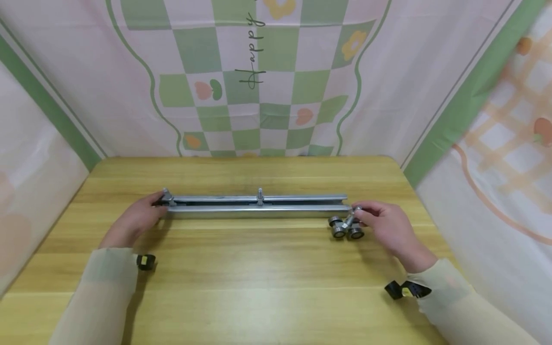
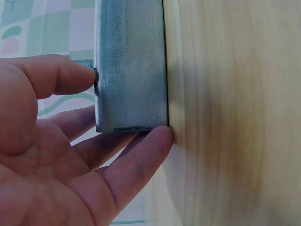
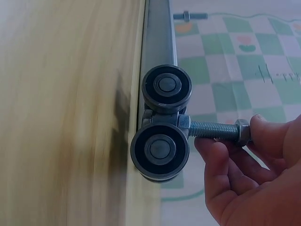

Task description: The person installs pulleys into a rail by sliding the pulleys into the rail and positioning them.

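A steel channel rail (image 1: 224, 211) lies lengthwise across the wooden table, its slot facing up. My left hand (image 1: 135, 218) holds its left end. In the left wrist view the thumb (image 2: 75, 77) presses the rail's upper edge beside a threaded bolt, with a fingertip (image 2: 162, 136) at the end's lower corner. At the right end, my right hand (image 1: 390, 232) pinches the bolt (image 3: 216, 131) of a wheeled roller trolley (image 3: 160, 149). The trolley's wheels are outside the rail, just by its open end. Whether they touch the rail I cannot tell.
Two bolts rise from the rail's slot, one at the left end (image 1: 167, 196) and one mid-length (image 1: 260, 196). Behind the wooden table (image 1: 258, 287) hangs a checkered cloth (image 1: 276, 86), with more cloth at both sides. Each wrist wears a small black camera (image 1: 146, 262).
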`<state>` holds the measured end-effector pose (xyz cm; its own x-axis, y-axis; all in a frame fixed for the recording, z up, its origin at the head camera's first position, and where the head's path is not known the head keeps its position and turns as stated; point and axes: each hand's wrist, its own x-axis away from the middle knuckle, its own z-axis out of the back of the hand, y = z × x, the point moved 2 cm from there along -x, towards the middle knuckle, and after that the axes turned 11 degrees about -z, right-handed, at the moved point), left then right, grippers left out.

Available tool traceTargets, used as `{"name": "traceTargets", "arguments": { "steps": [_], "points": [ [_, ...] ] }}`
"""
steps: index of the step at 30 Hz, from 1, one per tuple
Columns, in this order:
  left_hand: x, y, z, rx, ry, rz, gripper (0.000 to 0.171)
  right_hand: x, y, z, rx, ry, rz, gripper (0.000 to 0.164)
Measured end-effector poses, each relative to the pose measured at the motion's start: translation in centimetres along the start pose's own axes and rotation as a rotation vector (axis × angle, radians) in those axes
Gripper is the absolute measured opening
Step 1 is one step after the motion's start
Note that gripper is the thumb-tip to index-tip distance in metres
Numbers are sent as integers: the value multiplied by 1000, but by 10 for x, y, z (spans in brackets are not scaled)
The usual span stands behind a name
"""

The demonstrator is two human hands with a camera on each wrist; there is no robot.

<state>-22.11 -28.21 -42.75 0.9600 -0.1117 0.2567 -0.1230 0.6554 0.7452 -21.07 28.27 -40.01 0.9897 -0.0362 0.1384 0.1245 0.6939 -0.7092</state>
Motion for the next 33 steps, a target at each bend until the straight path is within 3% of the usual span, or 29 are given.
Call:
{"name": "traceTargets", "arguments": {
  "steps": [17,33],
  "points": [
    [2,0,-1,27,0,-18,70,-18,26,22,-47,70,-64,45],
    [1,-1,-1,39,3,-14,70,-26,37,43,-61,132,-107,46]
  ]
}}
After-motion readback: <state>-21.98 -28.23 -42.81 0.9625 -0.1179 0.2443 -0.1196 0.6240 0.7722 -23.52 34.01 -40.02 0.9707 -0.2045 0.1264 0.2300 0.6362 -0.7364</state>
